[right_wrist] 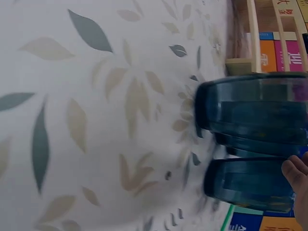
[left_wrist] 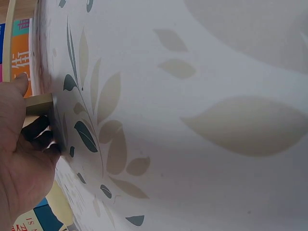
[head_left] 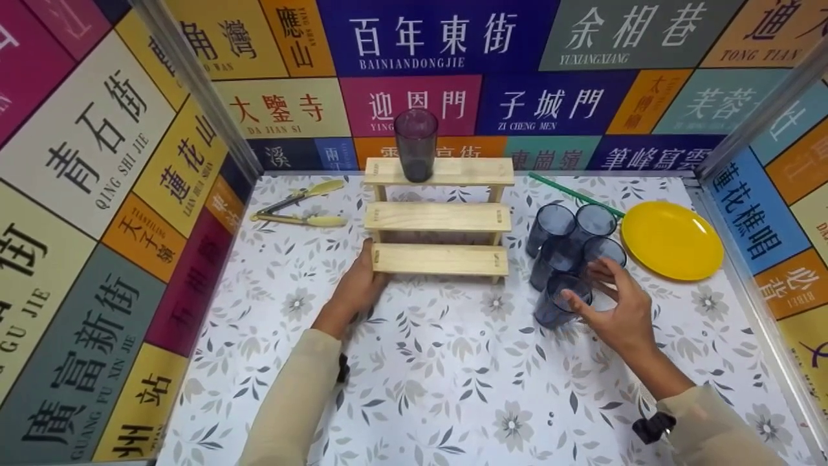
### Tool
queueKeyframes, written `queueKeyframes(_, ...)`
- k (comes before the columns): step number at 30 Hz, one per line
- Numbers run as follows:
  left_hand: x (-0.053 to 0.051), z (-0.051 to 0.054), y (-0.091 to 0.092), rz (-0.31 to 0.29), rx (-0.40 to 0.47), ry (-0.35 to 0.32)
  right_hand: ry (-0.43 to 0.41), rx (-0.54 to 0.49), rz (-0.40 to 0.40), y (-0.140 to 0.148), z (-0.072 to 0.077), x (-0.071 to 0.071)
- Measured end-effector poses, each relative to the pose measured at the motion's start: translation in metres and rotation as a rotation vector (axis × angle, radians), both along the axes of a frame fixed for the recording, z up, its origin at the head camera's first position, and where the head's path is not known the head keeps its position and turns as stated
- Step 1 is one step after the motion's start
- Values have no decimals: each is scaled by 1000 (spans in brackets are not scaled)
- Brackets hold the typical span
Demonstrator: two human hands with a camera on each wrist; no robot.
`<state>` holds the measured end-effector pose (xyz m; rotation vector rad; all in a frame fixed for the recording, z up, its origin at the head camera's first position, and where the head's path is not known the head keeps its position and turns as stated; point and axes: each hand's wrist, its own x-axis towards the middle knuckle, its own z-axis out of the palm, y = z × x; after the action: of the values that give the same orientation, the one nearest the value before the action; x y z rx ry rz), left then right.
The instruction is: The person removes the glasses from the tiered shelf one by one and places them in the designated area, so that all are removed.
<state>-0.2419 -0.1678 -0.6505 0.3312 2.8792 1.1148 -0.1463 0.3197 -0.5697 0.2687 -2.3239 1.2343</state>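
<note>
A three-tier wooden stand [head_left: 440,259] stands mid-table with a purple-tinted glass [head_left: 417,145] upright on its top tier. My left hand [head_left: 359,285] grips the left end of the lowest tier; in the left wrist view the thumb and curled fingers lie on either side of the wooden edge [left_wrist: 39,102]. Several blue-tinted glasses stand clustered right of the stand. My right hand [head_left: 621,307] is spread beside the front glass [head_left: 556,310] and the right glass [head_left: 607,249], thumb near the front one's rim. Contact is unclear. In the right wrist view, the thumb overlaps a glass [right_wrist: 245,180].
Tongs [head_left: 301,206] with yellowish tips lie left of the stand. A yellow plate [head_left: 673,241] lies to the right of the glasses, and a green stick [head_left: 572,192] runs behind them. Sign-printed panels [head_left: 414,39] wall the back and sides of the table.
</note>
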Motion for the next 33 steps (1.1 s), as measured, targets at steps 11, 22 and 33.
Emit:
queueKeyframes(11, -1, -3, 1, 33, -18, -38, 65, 47, 8, -1, 38, -43)
queueKeyframes(22, -1, -2, 0, 16, 10, -12, -23, 252, -9, -42, 78, -102)
queueKeyframes(33, -2, -1, 0, -6, 28, 34, -82, 223, 114, -111, 105, -156)
